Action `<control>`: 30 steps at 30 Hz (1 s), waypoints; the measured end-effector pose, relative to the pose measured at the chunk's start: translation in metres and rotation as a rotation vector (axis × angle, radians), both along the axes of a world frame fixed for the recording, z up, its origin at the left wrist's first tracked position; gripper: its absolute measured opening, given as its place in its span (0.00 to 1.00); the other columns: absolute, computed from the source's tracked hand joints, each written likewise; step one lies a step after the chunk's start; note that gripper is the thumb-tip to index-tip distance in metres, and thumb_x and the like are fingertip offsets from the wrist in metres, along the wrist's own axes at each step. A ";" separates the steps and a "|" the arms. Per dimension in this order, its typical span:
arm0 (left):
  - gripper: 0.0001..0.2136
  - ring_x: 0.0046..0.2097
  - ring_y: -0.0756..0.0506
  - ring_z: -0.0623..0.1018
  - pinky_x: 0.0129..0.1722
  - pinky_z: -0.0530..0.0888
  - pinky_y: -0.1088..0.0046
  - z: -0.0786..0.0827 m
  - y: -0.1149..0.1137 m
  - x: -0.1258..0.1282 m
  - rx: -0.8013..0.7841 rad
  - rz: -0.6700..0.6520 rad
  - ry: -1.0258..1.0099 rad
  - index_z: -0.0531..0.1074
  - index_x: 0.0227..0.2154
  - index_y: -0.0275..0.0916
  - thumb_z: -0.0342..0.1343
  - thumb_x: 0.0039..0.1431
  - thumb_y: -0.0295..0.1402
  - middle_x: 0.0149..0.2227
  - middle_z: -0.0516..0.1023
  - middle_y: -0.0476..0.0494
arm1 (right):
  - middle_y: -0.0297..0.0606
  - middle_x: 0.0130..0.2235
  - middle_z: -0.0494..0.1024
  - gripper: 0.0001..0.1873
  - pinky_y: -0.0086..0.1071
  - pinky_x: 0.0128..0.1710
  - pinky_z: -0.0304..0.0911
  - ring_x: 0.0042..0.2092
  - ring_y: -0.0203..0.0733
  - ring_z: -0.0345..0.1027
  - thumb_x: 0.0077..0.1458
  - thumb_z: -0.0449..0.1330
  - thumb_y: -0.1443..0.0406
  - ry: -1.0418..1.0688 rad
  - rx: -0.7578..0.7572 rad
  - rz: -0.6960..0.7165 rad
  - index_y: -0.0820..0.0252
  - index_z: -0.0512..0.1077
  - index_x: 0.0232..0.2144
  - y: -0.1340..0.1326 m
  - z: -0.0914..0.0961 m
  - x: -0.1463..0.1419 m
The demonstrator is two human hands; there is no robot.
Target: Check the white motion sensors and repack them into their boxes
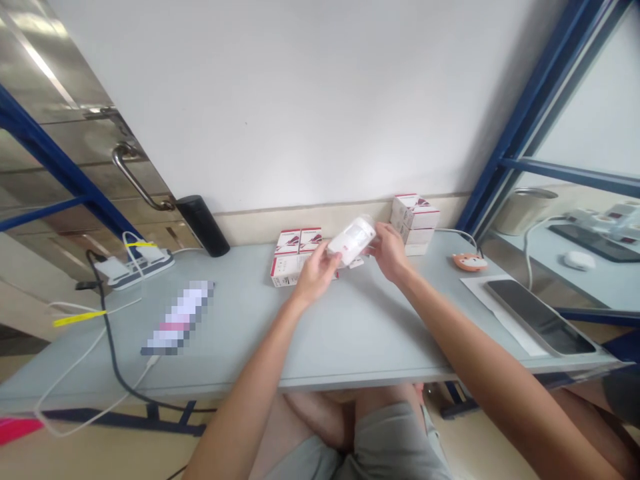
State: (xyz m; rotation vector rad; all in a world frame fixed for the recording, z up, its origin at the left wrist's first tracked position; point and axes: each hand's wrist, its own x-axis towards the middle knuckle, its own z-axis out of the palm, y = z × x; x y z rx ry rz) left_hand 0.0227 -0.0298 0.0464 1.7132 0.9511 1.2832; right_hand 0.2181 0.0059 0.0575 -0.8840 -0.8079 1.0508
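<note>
A white motion sensor (351,241) with a rounded casing, a greyish window and a small red mark is held tilted above the table near the wall. My left hand (319,272) grips its lower left end, thumb on the front face. At its upper right end, my right hand (390,250) has bent fingers closed against the edge; the fingertips are partly hidden. Left of the sensor lie white-and-red cardboard boxes (287,268), partly covered by my left hand. Just behind my right hand stands a stack of similar boxes (416,220). A small white piece (356,262) shows below the sensor.
On the grey table (350,333) lie a blurred-out phone (180,317) on a cable, a power strip (143,267) and a black cylinder (203,225) at left. At right are an orange-and-white object (469,262) and a dark phone (540,317) on white paper. A blue frame (520,120) borders the right.
</note>
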 end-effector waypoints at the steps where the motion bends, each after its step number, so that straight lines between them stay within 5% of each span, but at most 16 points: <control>1: 0.25 0.41 0.41 0.85 0.40 0.80 0.66 0.000 -0.001 0.004 -0.047 -0.031 -0.048 0.71 0.57 0.41 0.61 0.64 0.51 0.47 0.84 0.38 | 0.32 0.34 0.72 0.17 0.32 0.21 0.71 0.30 0.39 0.71 0.56 0.65 0.49 0.010 0.011 0.044 0.52 0.69 0.36 -0.004 0.003 -0.003; 6: 0.26 0.34 0.43 0.85 0.34 0.80 0.68 0.001 0.001 0.007 -0.245 -0.125 -0.261 0.68 0.55 0.41 0.62 0.64 0.53 0.45 0.83 0.38 | 0.34 0.40 0.77 0.24 0.34 0.28 0.75 0.38 0.42 0.73 0.52 0.71 0.43 -0.190 0.207 0.192 0.52 0.76 0.40 -0.021 0.016 -0.009; 11: 0.26 0.41 0.38 0.87 0.42 0.83 0.62 0.001 0.000 0.005 -0.405 -0.298 -0.383 0.73 0.54 0.37 0.58 0.67 0.54 0.50 0.83 0.31 | 0.35 0.34 0.78 0.22 0.31 0.29 0.71 0.34 0.40 0.71 0.55 0.70 0.44 -0.315 0.257 -0.008 0.56 0.75 0.33 -0.023 0.018 -0.005; 16: 0.22 0.44 0.35 0.87 0.48 0.82 0.59 0.000 -0.005 0.007 -0.641 -0.507 -0.471 0.77 0.53 0.31 0.57 0.70 0.47 0.51 0.84 0.26 | 0.33 0.34 0.77 0.20 0.32 0.30 0.68 0.32 0.39 0.72 0.57 0.68 0.49 -0.261 0.276 -0.277 0.53 0.70 0.42 -0.010 0.014 0.010; 24: 0.17 0.42 0.35 0.86 0.41 0.81 0.61 0.015 -0.008 -0.002 -0.694 -0.483 -0.644 0.75 0.54 0.30 0.56 0.67 0.34 0.51 0.83 0.26 | 0.35 0.40 0.67 0.15 0.37 0.35 0.70 0.36 0.40 0.70 0.67 0.57 0.51 -0.447 0.403 -0.721 0.50 0.58 0.38 0.004 0.003 0.032; 27: 0.19 0.42 0.36 0.86 0.38 0.80 0.63 0.023 -0.010 -0.004 -0.681 -0.494 -0.745 0.75 0.55 0.30 0.54 0.65 0.34 0.51 0.83 0.25 | 0.39 0.42 0.69 0.16 0.45 0.46 0.70 0.42 0.46 0.70 0.68 0.54 0.48 -0.578 0.335 -0.714 0.51 0.59 0.38 0.005 -0.007 0.026; 30: 0.19 0.40 0.36 0.85 0.34 0.79 0.63 0.028 -0.011 -0.003 -0.701 -0.456 -0.826 0.76 0.52 0.31 0.51 0.65 0.37 0.48 0.84 0.25 | 0.45 0.42 0.72 0.18 0.50 0.52 0.67 0.44 0.51 0.69 0.66 0.52 0.45 -0.755 0.147 -0.543 0.52 0.60 0.39 0.012 -0.026 0.019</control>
